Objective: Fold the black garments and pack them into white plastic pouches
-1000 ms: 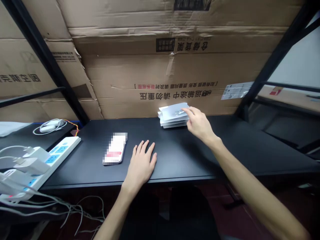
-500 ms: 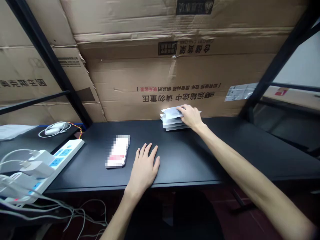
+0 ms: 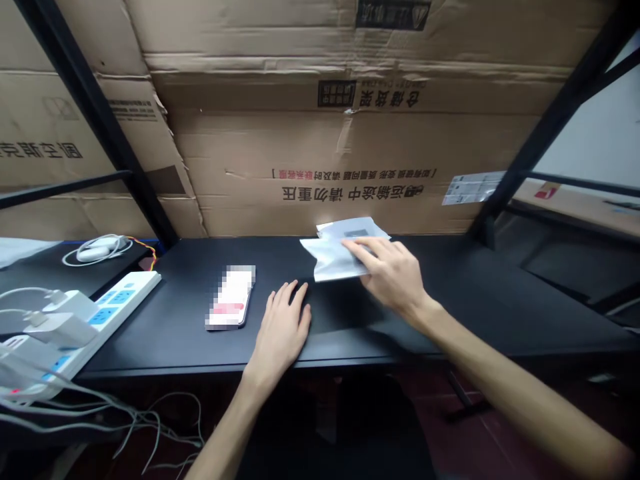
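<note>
My right hand [image 3: 393,272] grips a flat white packet [image 3: 333,260] by its right side, fingers on top and the thumb hidden beneath. The packet is lifted in front of a stack of similar white packets [image 3: 373,225], which lies against the cardboard at the back of the black table. Part of the stack is hidden behind the held packet and my hand. My left hand [image 3: 283,327] lies flat on the table near its front edge, fingers spread. A phone [image 3: 233,297] with a lit, pixelated screen lies to the left of that hand, apart from it.
A cardboard sheet [image 3: 240,147] with printed characters forms the back wall, between black metal posts [image 3: 145,200]. On the left are a white power strip [image 3: 120,300] with plugged-in chargers, loose cables [image 3: 135,417] and a coiled white cord [image 3: 97,250]. The black table [image 3: 175,333] ends at its front edge.
My right hand has drawn the top packet off the stack and moved it towards me. My left hand still rests on the table, and the view has shifted slightly.
</note>
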